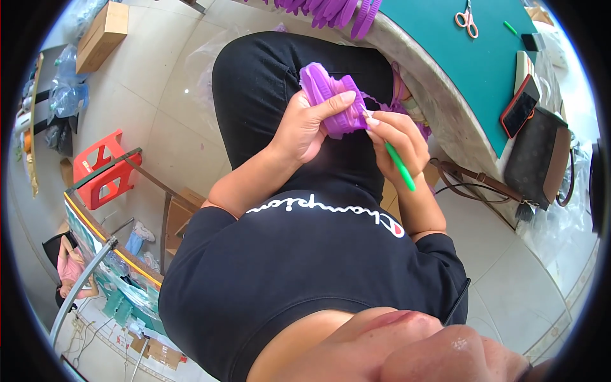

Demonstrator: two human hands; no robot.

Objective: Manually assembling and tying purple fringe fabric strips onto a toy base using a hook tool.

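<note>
The left hand (pixel 304 130) is gripping a ridged purple piece (pixel 344 118), its thumb pressing across the front, and is keeping it above the person's dark-trousered lap. The right hand (pixel 402 140) is pinching a slim green-handled tool (pixel 401 167) between thumb and fingers; the tool's tip is meeting the right edge of the piece, while its handle is pointing back toward the person's body. Whether the tip is entering the material is too small to tell.

Ahead and to the right, a green tabletop (pixel 439 38) is carrying scissors (pixel 468 25) and a red-edged phone (pixel 520 108). More purple pieces (pixel 347 13) are lying in a row by its far left edge. A dark handbag (pixel 538 159) is resting beside the phone. To the left, a red stool (pixel 105 169) is standing on the tiled floor (pixel 153 76).
</note>
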